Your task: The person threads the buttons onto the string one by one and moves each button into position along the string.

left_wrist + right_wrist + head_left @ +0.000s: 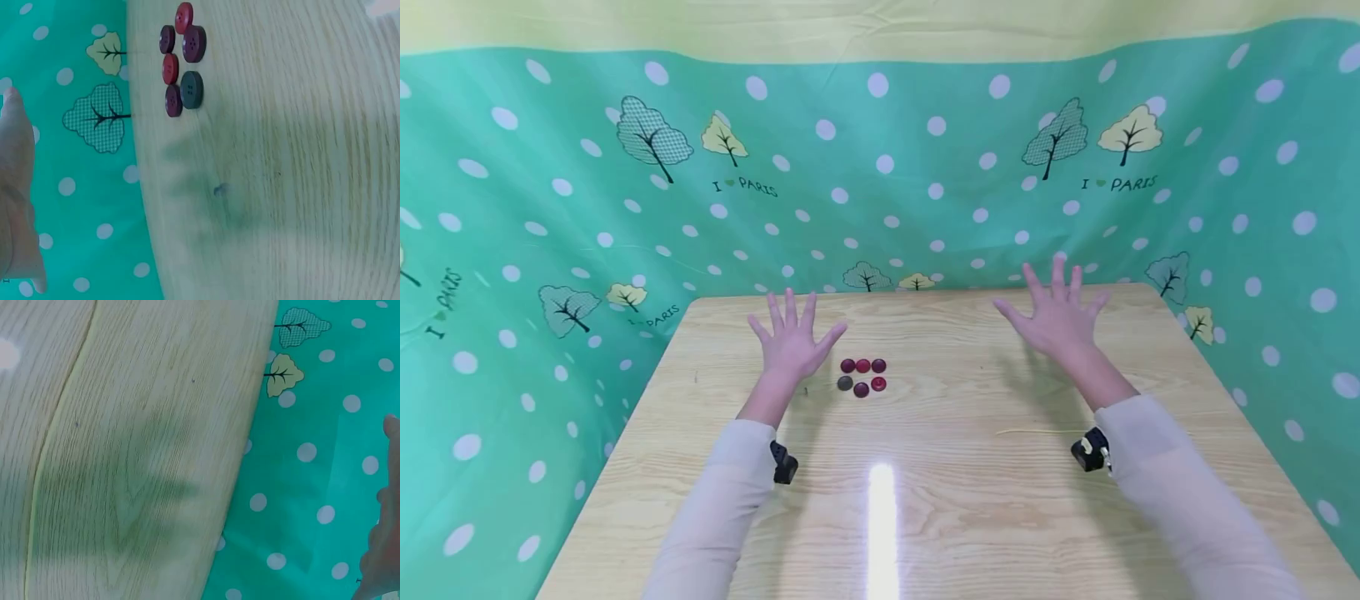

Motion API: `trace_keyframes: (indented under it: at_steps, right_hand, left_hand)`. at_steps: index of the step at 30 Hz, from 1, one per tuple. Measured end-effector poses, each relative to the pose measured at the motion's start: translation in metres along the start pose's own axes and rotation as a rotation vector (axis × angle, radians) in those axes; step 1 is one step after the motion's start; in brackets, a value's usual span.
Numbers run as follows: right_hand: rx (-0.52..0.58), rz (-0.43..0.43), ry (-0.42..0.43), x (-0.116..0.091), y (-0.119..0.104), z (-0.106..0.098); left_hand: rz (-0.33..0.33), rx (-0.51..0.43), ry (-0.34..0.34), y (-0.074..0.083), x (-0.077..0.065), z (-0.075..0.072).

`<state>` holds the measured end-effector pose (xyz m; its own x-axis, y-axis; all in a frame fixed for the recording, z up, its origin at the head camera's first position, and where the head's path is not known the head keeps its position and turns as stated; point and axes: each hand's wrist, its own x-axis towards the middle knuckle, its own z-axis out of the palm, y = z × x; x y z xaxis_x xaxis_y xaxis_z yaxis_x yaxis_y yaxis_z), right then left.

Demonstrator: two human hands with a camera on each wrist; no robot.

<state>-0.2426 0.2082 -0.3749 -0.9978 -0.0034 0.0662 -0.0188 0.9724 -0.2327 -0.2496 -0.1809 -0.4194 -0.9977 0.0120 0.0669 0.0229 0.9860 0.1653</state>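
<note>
Several round buttons lie in two short rows on the wooden table, left of its middle. In the left wrist view they are a dark green button, a bright red button and others in red and dark maroon, with small holes in their centres. My left hand is held above the table just left of the buttons, fingers spread, holding nothing. Over the table's right side, my right hand is also spread wide and holds nothing. Below it runs a thin yellowish cord.
The pale wooden table has a bright light reflection near its front. A green polka-dot curtain with printed trees stands behind it and along both sides. A small camera is strapped to the left wrist, another camera to the right.
</note>
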Motion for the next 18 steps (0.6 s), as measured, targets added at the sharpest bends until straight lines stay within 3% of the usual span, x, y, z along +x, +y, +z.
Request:
trace_keyframes:
  at_steps: [8,18]
  right_hand:
    - [-0.013,0.0,0.003,-0.002,0.01,-0.002]
    - [0.073,0.001,-0.015,-0.006,0.02,-0.007]
  left_hand:
    - [0.007,-0.029,-0.022,-0.01,-0.003,0.002]
    - [0.028,-0.137,-0.061,-0.019,-0.008,-0.002]
